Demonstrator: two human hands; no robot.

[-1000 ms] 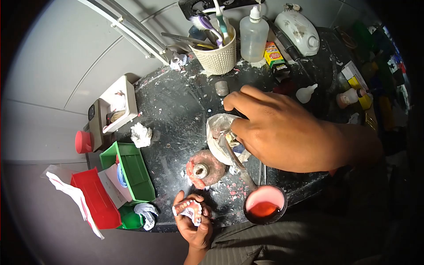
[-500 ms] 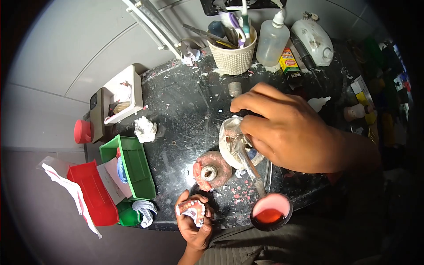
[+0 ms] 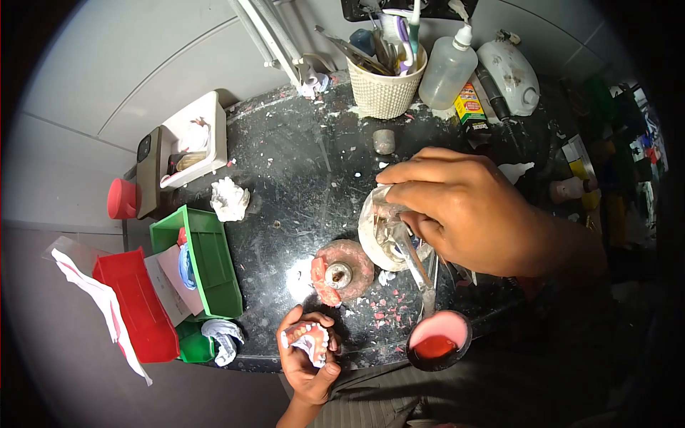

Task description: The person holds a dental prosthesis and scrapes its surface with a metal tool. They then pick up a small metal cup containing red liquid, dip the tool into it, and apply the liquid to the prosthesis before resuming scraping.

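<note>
In the head view my left hand [image 3: 308, 372] is wrapped round a dental model [image 3: 308, 341] with white teeth set in pink wax. My right hand [image 3: 457, 207] is at the rim of a whitish bowl [image 3: 369, 235], fingers bent together. Their tips are partly hidden, so what they pinch cannot be made out. A ladle [image 3: 441, 321] holds red liquid in its cup near the table's front edge, its handle leaning into the bowl. Just left of the bowl is a wax-smeared burner [image 3: 357, 265], with a pink wax piece on its left side.
Green [image 3: 221, 264] and red [image 3: 132, 299] bins are at the left, near crumpled white material [image 3: 230, 200]. A white tray [image 3: 216, 135] and phone lie behind. A tool basket [image 3: 385, 93], plastic bottle [image 3: 448, 71] and small metal cup [image 3: 384, 141] stand farther back.
My right hand's raised forefinger has come down, and its fingers have drawn together at the bowl's rim. My left hand still holds the dental model. The view has shifted slightly.
</note>
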